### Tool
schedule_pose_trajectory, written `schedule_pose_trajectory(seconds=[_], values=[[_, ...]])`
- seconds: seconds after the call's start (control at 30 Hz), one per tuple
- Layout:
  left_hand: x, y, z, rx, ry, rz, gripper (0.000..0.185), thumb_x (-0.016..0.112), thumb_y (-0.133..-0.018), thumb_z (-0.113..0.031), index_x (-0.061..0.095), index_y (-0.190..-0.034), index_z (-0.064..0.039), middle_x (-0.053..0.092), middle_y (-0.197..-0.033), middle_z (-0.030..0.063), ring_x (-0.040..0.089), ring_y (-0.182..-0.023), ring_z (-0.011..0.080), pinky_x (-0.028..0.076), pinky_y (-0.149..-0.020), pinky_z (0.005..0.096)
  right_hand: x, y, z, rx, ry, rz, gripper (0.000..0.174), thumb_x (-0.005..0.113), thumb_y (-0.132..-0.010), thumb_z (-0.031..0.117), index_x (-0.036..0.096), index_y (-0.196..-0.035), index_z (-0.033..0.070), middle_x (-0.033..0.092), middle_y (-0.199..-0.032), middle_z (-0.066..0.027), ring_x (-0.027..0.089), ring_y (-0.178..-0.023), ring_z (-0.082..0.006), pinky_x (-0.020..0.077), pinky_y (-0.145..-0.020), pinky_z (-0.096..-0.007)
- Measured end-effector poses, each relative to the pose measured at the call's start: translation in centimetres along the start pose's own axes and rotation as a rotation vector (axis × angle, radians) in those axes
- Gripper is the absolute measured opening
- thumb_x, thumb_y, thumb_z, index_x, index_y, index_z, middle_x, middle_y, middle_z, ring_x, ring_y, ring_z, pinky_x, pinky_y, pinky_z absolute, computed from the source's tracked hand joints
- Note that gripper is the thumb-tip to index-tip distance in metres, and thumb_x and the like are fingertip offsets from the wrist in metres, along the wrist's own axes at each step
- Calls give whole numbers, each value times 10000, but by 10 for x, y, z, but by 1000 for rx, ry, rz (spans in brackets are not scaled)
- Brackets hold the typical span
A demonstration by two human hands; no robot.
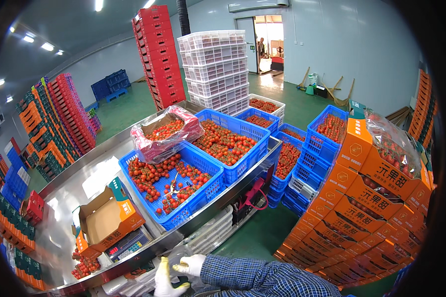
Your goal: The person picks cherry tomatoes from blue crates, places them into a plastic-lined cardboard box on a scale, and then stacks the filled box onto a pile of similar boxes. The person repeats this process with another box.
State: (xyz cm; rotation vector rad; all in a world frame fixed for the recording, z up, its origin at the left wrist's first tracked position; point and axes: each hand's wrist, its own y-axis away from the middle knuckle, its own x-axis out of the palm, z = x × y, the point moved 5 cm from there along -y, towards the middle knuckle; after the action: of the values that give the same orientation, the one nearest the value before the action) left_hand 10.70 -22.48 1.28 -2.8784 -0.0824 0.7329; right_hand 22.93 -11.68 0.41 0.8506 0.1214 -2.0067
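Observation:
My left hand (165, 281), in a white glove with yellowed fingertips, is low in the view below the steel table's front edge. Its thumb and fingers stand apart. Close beside it, my right hand (192, 265) in a matching glove pinches a clear plastic bag (181, 253). The bag hangs between the two hands, partly hidden by them. More clear plastic sheets (128, 286) lie below the table edge. Above my hands, an orange and green carton (102, 217) without contents rests on a digital scale (128, 243). Cherry tomatoes on the vine (84, 265) lie beside the scale.
On the steel table (63, 237), a blue crate (193, 211) holds tomatoes and pruning snips (174, 185). Another blue crate (245, 169) and a plastic-wrapped tomato carton (160, 148) adjoin it. Stacked orange cartons (342, 222) rise at right. White crates (215, 70) tower behind.

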Motion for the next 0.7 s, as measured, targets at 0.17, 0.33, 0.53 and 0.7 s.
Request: schedule_pose_trajectory(seconds=[0.17,0.33,0.53,0.7], values=[[6,-26,6,-196,148,-134,626,562,-928,-315,324,-1409,6,579,-1166,181,602,-984,246,539,-771,315,10,0,14,-54,50,21,553,440,-930,574,616,-1099,77,686,-941,-210,663,-891,-367,500,-827,-454],[23,-27,46,-524,777,-260,487,387,-1033,-403,549,-1215,19,652,-1008,124,626,-859,179,546,-706,292,15,2,17,-158,23,27,540,454,-918,601,605,-1027,94,681,-854,-201,662,-794,-380,510,-736,-473],[-3,-20,52,-129,-5,-103,397,483,-966,-233,542,-1266,20,649,-1107,181,637,-960,246,538,-822,331,21,5,23,-249,46,24,477,483,-908,587,591,-1038,141,672,-820,-188,658,-784,-380,510,-710,-472],[-49,-5,37,-53,-320,-248,378,577,-770,22,582,-1147,-4,612,-1068,197,613,-997,325,496,-891,393,9,6,32,-304,69,-49,425,554,-880,523,586,-1026,125,663,-797,-178,652,-759,-387,514,-700,-463]])
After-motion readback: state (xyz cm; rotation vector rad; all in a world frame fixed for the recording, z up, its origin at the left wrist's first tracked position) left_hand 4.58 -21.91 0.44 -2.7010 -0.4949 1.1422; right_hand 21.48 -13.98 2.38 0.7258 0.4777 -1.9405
